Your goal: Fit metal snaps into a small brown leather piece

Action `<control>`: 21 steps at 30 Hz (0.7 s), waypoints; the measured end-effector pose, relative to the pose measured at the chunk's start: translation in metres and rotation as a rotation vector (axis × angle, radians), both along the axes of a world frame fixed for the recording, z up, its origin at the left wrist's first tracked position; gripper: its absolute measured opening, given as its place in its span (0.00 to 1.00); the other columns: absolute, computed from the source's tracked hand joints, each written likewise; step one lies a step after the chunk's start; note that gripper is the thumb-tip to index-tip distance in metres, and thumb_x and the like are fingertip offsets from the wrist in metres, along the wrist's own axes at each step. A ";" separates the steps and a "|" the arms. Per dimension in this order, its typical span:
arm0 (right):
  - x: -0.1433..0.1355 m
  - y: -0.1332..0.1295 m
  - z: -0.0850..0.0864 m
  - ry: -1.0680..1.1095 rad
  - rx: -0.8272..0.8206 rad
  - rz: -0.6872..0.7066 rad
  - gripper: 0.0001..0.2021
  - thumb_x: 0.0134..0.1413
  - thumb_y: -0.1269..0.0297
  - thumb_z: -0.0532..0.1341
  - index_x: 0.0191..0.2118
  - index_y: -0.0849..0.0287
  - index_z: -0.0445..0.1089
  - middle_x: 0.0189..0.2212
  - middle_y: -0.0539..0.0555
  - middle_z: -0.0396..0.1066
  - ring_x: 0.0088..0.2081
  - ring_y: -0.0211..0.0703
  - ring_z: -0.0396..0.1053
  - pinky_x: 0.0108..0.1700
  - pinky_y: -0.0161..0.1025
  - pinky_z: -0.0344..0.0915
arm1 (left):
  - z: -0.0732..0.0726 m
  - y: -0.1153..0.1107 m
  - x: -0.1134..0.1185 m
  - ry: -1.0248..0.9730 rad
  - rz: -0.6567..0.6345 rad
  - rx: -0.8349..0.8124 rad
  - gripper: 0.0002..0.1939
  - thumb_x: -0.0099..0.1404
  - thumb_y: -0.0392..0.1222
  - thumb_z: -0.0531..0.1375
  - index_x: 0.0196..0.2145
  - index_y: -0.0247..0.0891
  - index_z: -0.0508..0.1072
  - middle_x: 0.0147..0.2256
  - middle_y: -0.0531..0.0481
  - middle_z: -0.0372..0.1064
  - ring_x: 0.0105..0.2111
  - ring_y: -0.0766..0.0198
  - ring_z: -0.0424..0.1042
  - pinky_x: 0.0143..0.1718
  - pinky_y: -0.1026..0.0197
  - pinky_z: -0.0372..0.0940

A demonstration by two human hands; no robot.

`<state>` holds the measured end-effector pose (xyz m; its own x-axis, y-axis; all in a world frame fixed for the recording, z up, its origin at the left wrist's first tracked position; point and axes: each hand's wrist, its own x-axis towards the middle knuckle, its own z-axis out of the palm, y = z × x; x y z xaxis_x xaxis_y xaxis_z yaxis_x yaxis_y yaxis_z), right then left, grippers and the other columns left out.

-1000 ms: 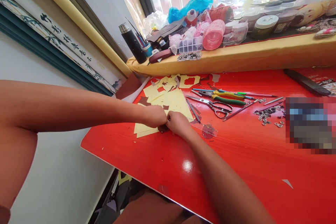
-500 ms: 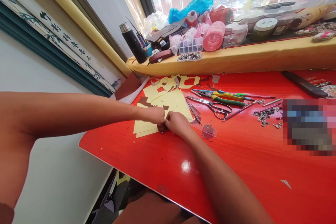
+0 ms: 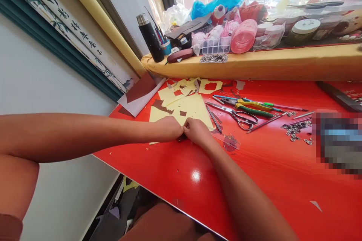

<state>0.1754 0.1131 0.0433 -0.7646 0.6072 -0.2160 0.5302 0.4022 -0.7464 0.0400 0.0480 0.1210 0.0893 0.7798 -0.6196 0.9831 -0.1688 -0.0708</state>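
My left hand [image 3: 169,128] and my right hand [image 3: 196,131] meet at the fingertips, both closed. A small dark brown piece [image 3: 181,138] is pinched between them, mostly hidden by the fingers; its material is unclear. Yellow paper sheets [image 3: 195,107] lie under and behind the hands, with dark brown scraps [image 3: 161,106] on top. Just right of my right hand is a clear strip with a dark round patch [image 3: 230,143]. Beyond it lie a slim metal tool [image 3: 213,118] and metal scissors [image 3: 236,115].
Pliers with yellow-green handles [image 3: 251,106], a pencil [image 3: 266,123] and a pile of small metal snaps [image 3: 295,130] lie to the right on the red table [image 3: 158,169]. Behind, the sill holds a black thermos [image 3: 151,39], a plastic organiser box [image 3: 216,46] and jars.
The view has shifted slightly, so the scene sits differently in the picture. My hands remain together, and less of the brown piece shows below the fingers than before.
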 end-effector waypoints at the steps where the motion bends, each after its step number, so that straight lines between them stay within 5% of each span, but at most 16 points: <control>1: 0.000 0.000 -0.001 -0.001 -0.001 0.001 0.07 0.64 0.66 0.58 0.39 0.57 0.75 0.23 0.51 0.76 0.25 0.42 0.70 0.29 0.36 0.53 | -0.001 -0.004 -0.002 0.003 -0.012 0.025 0.09 0.62 0.28 0.62 0.33 0.39 0.80 0.30 0.45 0.79 0.32 0.53 0.78 0.33 0.57 0.62; 7: -0.001 0.000 0.001 -0.013 0.003 -0.012 0.07 0.65 0.65 0.59 0.39 0.57 0.75 0.30 0.52 0.79 0.25 0.40 0.70 0.29 0.36 0.54 | -0.004 -0.024 -0.017 0.000 0.048 0.180 0.05 0.69 0.33 0.59 0.38 0.37 0.77 0.39 0.41 0.80 0.38 0.51 0.79 0.33 0.57 0.60; 10: -0.002 0.000 0.004 -0.018 -0.004 -0.020 0.07 0.65 0.65 0.59 0.40 0.56 0.75 0.31 0.52 0.79 0.25 0.40 0.70 0.30 0.36 0.55 | -0.009 -0.033 -0.029 -0.026 0.142 0.266 0.13 0.76 0.41 0.52 0.39 0.39 0.76 0.39 0.43 0.79 0.40 0.52 0.78 0.34 0.58 0.61; 13: -0.002 -0.001 0.006 -0.020 -0.007 -0.031 0.07 0.67 0.63 0.58 0.40 0.56 0.74 0.31 0.51 0.79 0.26 0.39 0.70 0.30 0.36 0.55 | -0.019 -0.039 -0.043 -0.287 0.347 0.386 0.17 0.79 0.46 0.47 0.44 0.39 0.74 0.42 0.46 0.79 0.44 0.56 0.77 0.40 0.60 0.65; 16: -0.002 0.000 0.004 0.023 -0.024 -0.044 0.07 0.67 0.62 0.58 0.39 0.56 0.73 0.33 0.51 0.79 0.27 0.39 0.71 0.31 0.35 0.57 | -0.031 -0.037 -0.053 -0.667 0.596 0.438 0.15 0.75 0.50 0.53 0.46 0.39 0.75 0.42 0.48 0.78 0.42 0.58 0.75 0.42 0.61 0.66; 21: -0.003 0.002 -0.004 0.172 -0.111 -0.067 0.09 0.67 0.58 0.59 0.39 0.55 0.72 0.29 0.49 0.77 0.27 0.39 0.70 0.31 0.34 0.58 | -0.040 -0.027 -0.061 -0.796 0.625 0.311 0.20 0.69 0.54 0.60 0.50 0.40 0.79 0.28 0.55 0.67 0.31 0.61 0.67 0.33 0.61 0.59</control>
